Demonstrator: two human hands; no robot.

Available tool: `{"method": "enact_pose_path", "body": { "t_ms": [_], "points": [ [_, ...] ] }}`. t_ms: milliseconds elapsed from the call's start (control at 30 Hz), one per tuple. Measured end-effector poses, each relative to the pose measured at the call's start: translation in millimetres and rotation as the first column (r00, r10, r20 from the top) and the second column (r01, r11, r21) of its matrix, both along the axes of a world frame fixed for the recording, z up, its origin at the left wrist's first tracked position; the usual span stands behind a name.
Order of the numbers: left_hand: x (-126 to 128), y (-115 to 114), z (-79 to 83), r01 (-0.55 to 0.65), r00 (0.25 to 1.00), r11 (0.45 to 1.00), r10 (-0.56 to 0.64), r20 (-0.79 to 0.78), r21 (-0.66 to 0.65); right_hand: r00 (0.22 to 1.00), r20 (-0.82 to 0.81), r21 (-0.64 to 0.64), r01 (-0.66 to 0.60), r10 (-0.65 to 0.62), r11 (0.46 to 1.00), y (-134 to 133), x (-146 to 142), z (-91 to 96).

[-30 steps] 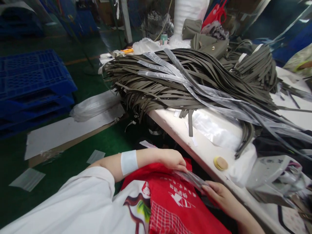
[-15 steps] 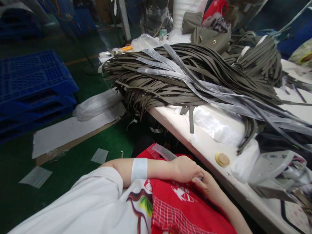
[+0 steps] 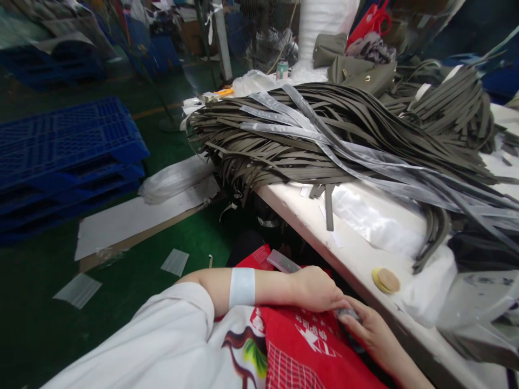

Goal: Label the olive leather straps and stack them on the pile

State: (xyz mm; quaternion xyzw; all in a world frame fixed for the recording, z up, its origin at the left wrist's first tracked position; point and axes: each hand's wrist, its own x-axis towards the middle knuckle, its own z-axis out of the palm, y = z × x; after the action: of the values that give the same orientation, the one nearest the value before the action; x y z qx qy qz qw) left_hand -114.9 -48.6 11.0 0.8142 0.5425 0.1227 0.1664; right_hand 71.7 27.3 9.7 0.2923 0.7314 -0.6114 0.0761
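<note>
My left hand (image 3: 318, 289) lies curled over a red bag (image 3: 312, 346) in my lap, closed on a clear plastic strip (image 3: 284, 261) that sticks out behind it to the left. My right hand (image 3: 367, 327) meets it from the right, fingers pinched on the same strip's other end beside the left fingers. A white band (image 3: 242, 287) wraps my left forearm. Both hands are just below the white table's edge (image 3: 348, 270).
A big heap of olive-grey straps (image 3: 324, 129) with clear plastic strips over it covers the table. A round tape roll (image 3: 386, 280) sits near the table edge. Blue pallets (image 3: 60, 151) stand on the green floor at left, beside white sheets (image 3: 133, 216).
My hands came together over the red bag, gathering the clear strip, which now pokes out behind my left hand. The view has shifted slightly.
</note>
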Motion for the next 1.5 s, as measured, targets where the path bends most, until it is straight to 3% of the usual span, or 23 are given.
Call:
{"method": "enact_pose_path", "body": {
  "t_ms": [167, 367, 633, 967, 1033, 1133, 1267, 1367, 1433, 1500],
  "points": [
    [14, 1, -4.5, 0.015, 1.000, 0.999, -0.015, 0.013, 0.042, 0.999, -0.039, 0.036, 0.006, -0.005, 0.999, -6, -13, 2.0],
    [-9, 3, 7.7, -0.103, 0.994, 0.994, 0.104, -0.022, 0.030, 0.997, 0.035, 0.038, 0.069, -0.070, 0.997, 13, 10, 7.3],
    [1, 3, 7.6, 0.038, 0.999, 0.995, -0.038, -0.007, 0.087, 0.998, 0.052, -0.018, 0.044, -0.043, 0.999, 11, 12, 8.9],
    [17, 2, 4.7, 0.010, 0.997, 0.998, -0.005, 0.076, -0.066, 1.000, 0.004, -0.005, -0.030, 0.030, 1.000, 3, -4, 11.4],
    [14, 4, 3.9, 0.060, 0.989, 0.994, -0.046, 0.144, -0.095, 0.999, 0.029, 0.007, -0.044, 0.043, 0.999, 1, -3, 16.3],
    [-2, 12, 7.5, 0.122, 0.945, 0.964, -0.040, 0.326, -0.237, 0.995, 0.095, 0.056, 0.020, -0.025, 0.998, 1, 5, 28.4],
    [-36, 32, 17.1, 0.243, 0.918, 0.863, -0.057, 0.393, -0.444, 0.979, 0.120, 0.124, 0.151, -0.166, 0.981, 1, 28, 51.3],
    [-58, 48, 21.2, 0.388, 0.895, 0.704, -0.131, 0.427, -0.596, 0.961, 0.080, 0.133, 0.253, -0.264, 0.958, 1, 45, 62.7],
    [-64, 55, 21.6, 0.487, 0.854, 0.513, -0.111, 0.508, -0.707, 0.949, 0.056, 0.138, 0.302, -0.311, 0.943, 2, 53, 64.1],
    [-64, 59, 20.8, 0.584, 0.800, 0.265, -0.027, 0.600, -0.767, 0.942, 0.047, 0.138, 0.324, -0.333, 0.936, 3, 61, 62.7]
  ]
}}
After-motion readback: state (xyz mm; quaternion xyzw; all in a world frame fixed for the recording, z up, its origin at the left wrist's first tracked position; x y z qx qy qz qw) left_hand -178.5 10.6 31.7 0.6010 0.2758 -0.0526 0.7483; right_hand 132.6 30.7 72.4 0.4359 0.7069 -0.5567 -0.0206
